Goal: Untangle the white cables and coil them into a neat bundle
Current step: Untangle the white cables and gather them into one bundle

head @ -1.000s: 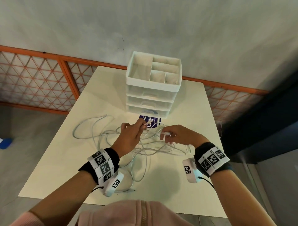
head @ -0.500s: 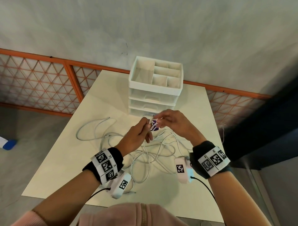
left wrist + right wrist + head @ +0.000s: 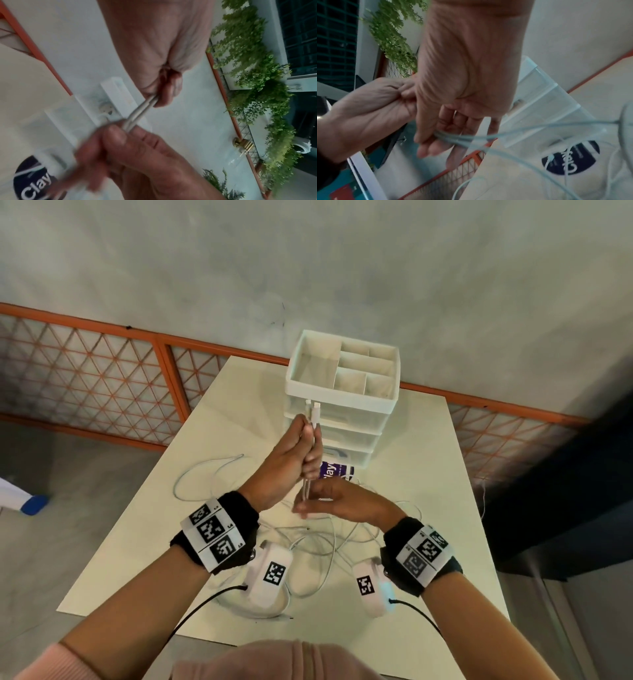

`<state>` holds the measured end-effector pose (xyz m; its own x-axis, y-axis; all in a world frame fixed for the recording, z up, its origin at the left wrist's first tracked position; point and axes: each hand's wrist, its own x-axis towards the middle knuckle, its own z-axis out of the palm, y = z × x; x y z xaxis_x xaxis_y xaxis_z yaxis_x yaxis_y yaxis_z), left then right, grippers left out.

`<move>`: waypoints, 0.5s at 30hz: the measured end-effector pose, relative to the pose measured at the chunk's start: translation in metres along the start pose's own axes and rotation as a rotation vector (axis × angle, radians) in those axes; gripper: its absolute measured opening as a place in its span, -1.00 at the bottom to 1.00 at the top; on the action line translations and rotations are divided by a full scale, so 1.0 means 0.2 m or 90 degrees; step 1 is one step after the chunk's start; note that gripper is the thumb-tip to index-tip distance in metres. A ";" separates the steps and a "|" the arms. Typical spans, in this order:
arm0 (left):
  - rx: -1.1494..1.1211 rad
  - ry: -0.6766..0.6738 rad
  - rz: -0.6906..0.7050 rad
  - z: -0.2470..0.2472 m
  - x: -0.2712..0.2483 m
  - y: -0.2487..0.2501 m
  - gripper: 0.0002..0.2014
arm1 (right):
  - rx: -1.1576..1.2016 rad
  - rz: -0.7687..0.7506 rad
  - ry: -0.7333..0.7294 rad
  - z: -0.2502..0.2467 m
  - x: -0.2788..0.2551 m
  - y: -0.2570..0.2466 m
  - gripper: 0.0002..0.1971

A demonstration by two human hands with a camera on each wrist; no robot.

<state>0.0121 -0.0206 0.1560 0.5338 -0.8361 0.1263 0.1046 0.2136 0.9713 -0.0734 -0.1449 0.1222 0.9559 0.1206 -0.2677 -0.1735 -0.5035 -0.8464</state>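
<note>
Two white cables (image 3: 307, 486) hang side by side from my left hand (image 3: 308, 440), which is raised in front of the drawer unit and grips them just below their two connector ends (image 3: 313, 409). My right hand (image 3: 310, 503) is directly under it, thumb and fingers pinching the same two strands. The left wrist view shows the strands (image 3: 139, 115) taut between the left hand (image 3: 161, 93) and the right hand (image 3: 130, 136). In the right wrist view the cables (image 3: 471, 138) run out from between thumb and fingers. The remaining cable lies in tangled loops (image 3: 329, 546) on the table.
A white drawer organizer (image 3: 342, 402) with an open compartment tray on top stands at the back of the cream table (image 3: 428, 491). A dark purple labelled tub (image 3: 334, 470) sits in front of it. An orange lattice fence (image 3: 102, 378) runs behind; one cable loop (image 3: 205, 470) reaches left.
Both hands lifted off the table with the cable ends. The left hand rose higher with the connectors, while the right hand dropped from beside it to below it along the strands.
</note>
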 end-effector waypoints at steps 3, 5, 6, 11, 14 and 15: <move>0.088 0.073 0.066 -0.09 -0.02 0.06 -0.73 | -0.127 0.037 0.042 -0.08 -0.03 0.10 -0.74; 0.139 0.131 0.094 -0.17 -0.05 0.10 -0.72 | -0.158 0.078 0.068 -0.16 -0.10 0.20 -0.75; 0.165 0.159 0.096 -0.20 -0.06 0.11 -0.72 | -0.127 0.097 0.089 -0.20 -0.14 0.24 -0.76; 0.453 0.096 -0.019 -0.28 -0.09 0.02 -0.63 | -0.071 0.067 0.162 -0.32 -0.26 0.18 -0.78; 0.522 -0.018 -0.062 -0.17 -0.07 -0.11 -0.50 | -0.113 0.006 0.125 -0.29 -0.21 0.02 -0.77; 0.523 -0.035 -0.057 -0.13 -0.06 -0.14 -0.55 | -0.121 -0.008 0.133 -0.27 -0.19 -0.02 -0.77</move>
<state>0.0243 -0.0040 0.1224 0.5079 -0.8608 0.0310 -0.5137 -0.2739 0.8131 -0.0955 -0.1937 0.1615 0.9893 -0.0404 -0.1402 -0.1320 -0.6567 -0.7425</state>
